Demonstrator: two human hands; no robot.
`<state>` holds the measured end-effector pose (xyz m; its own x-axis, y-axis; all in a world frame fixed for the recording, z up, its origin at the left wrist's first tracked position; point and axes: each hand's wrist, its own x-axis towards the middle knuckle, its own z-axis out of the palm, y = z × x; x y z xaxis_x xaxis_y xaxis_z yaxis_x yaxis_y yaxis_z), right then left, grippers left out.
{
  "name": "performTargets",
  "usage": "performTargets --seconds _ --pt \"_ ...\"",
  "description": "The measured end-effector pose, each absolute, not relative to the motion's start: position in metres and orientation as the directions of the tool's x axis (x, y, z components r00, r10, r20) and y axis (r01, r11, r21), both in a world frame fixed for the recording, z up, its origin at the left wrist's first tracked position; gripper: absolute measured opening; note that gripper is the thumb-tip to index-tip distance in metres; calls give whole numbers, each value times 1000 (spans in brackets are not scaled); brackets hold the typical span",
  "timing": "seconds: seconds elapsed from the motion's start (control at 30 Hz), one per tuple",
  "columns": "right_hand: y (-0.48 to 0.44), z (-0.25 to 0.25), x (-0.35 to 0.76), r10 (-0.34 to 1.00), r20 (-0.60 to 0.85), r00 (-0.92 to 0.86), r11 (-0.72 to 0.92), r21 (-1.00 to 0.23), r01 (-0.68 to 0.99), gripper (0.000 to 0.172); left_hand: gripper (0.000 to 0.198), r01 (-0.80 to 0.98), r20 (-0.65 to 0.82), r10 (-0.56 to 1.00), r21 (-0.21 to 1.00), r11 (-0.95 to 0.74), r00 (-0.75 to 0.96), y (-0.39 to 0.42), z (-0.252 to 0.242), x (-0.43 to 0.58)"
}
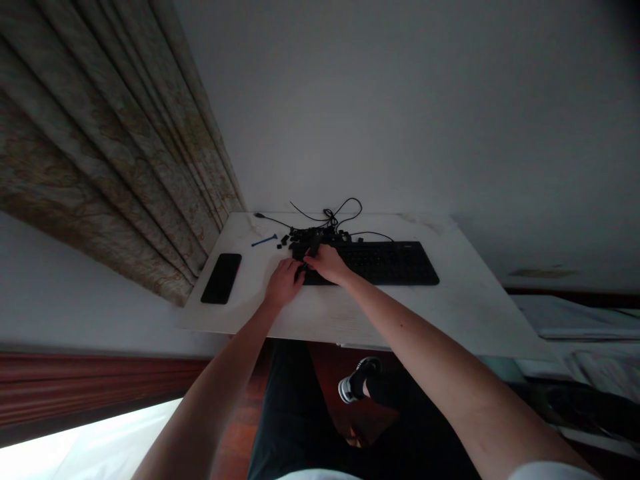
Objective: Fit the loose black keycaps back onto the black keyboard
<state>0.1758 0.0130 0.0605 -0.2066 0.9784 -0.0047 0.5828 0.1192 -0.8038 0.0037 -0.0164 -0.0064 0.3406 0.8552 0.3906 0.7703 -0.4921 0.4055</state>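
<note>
So, left hand [283, 283]: curled, its fingertips down at the front left corner of the keyboard; whether they grasp anything is too small to tell.
Right hand [327, 263]: arched just beside the left hand, over the keyboard's left end and against a dark elongated piece [313, 245]; a firm grip cannot be told.
Keyboard: a slim black computer keyboard [385, 263] lies flat, directly under the right hand.
Pile: a heap of small black plastic keycaps [305, 240] sits behind the keyboard's left end, touching it.
Cable: a thin black looped cable [325, 217] trails behind the heap.
Nearby: a blue slender tool [264, 241] lies left of the heap; a black smartphone [221, 278] lies farther left.
Surface: a white desk [360, 317] bears it all, beside a patterned beige curtain [100, 167].
</note>
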Motion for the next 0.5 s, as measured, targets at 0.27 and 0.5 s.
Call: performTargets --seconds 0.27,0.5 --pt "12 45 174 982 40 -182 122 -878 462 5 19 694 396 832 469 -546 388 -12 -8 2" --pt "10 45 175 982 58 -180 136 -879 457 7 19 694 383 835 472 -544 395 -10 -9 1"
